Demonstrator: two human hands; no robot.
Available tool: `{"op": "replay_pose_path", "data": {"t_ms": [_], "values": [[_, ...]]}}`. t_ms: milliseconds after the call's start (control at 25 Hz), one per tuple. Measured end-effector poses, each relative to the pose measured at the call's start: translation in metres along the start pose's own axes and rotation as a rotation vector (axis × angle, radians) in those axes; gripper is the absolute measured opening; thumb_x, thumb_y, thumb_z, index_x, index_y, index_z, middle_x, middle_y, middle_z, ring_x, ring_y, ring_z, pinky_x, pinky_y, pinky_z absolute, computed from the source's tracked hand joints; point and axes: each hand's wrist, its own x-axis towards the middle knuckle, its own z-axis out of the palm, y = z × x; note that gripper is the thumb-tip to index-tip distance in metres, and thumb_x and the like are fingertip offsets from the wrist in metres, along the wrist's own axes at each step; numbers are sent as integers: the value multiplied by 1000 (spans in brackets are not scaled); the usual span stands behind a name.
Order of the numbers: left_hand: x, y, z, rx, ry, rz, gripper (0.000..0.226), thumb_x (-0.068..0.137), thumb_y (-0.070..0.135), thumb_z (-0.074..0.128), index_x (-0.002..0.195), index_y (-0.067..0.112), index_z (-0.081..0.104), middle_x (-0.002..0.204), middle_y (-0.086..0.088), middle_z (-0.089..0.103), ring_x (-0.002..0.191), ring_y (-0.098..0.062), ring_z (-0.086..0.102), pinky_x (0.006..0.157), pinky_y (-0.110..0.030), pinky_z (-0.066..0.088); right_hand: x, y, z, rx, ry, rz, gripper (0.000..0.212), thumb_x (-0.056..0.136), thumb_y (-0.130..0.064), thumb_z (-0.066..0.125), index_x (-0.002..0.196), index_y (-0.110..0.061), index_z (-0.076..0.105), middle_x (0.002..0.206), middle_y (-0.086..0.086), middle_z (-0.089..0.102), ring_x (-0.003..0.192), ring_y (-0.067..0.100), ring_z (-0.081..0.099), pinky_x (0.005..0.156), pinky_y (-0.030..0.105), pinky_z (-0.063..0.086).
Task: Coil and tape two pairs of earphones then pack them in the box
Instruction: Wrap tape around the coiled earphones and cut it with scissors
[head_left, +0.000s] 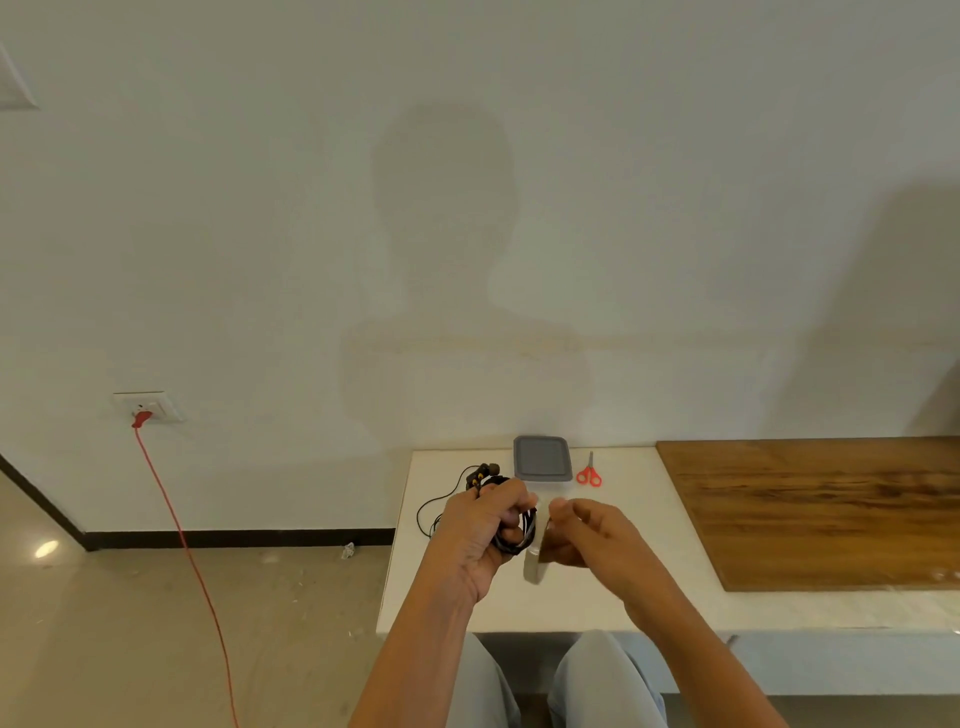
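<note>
Fingers (511, 498) of the left hand (483, 535) are curled tightly round a coil of black earphones (522, 535), held just above the white table (613, 587). Just beside it, the right hand (589, 530) pinches thumb to forefinger on a pale strip (541, 512), probably tape, though it is blurred; its other fingers are loosely bent. A loose black cable (423, 512) lies on the table left of the hands. Behind them stand a grey-lidded box (542, 457) and, just right of it, red scissors (589, 474). A wooden board (810, 509) lies further right.
</note>
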Motion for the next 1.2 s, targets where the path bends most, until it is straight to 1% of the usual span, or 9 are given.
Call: {"op": "replay_pose_path", "data": {"t_ms": [120,200,360,440,520,720,920,1080,1200], "values": [[-2,3,0,8,8,14,6,79,0,63,81,5,59,49,1,43,40,-7,40,45,-20,43,-11,4,12,-3,12,-67,34,92,-35,53,115,-22,30,81,-12,67,72,4,67,64,11,48],[-4,4,1,36,16,28,7,79,2,63,85,4,60,49,1,44,41,-7,42,46,-21,43,-13,6,18,54,5,-163,41,91,-25,58,116,-25,25,89,-4,66,74,7,69,61,10,50],[-8,6,0,117,55,83,8,78,4,65,80,6,58,49,3,46,46,-8,44,44,-18,42,-4,12,16,-18,95,-335,28,94,-21,55,107,-45,48,90,-7,65,83,15,66,69,16,54],[-9,8,-3,146,72,94,11,77,4,65,73,8,56,48,4,46,51,-10,42,43,-18,41,1,13,9,-120,108,-413,25,92,-25,56,97,-49,56,95,-19,65,92,3,61,74,9,50],[-9,9,-5,141,73,76,11,78,2,63,70,9,58,48,3,46,49,-9,41,45,-20,40,5,13,1,-233,129,-499,22,91,-29,57,97,-50,59,100,-23,62,97,-7,56,75,5,46],[-10,6,-3,74,65,17,12,78,0,62,69,8,59,51,0,46,47,-9,39,50,-22,39,17,15,-3,-495,282,-669,20,88,-36,55,104,-37,67,94,-26,57,82,1,58,74,15,46],[-12,6,-1,-52,47,51,14,78,-4,61,71,7,56,57,-2,47,43,-6,39,45,-19,38,23,24,-2,-536,348,-594,13,88,-19,64,96,-28,68,94,-12,67,78,4,60,73,13,49],[-6,2,-7,248,153,243,27,79,12,71,67,16,47,60,1,47,61,-13,46,66,-28,47,16,22,-4,-336,317,-462,13,86,-20,65,88,-32,62,91,-17,62,78,0,59,74,7,46],[-5,-7,-4,457,172,310,13,88,25,64,85,13,61,72,3,56,70,-11,50,67,-20,42,11,15,-2,-176,333,-417,19,83,-23,69,81,-40,61,93,-17,61,85,5,61,75,14,48]]}}
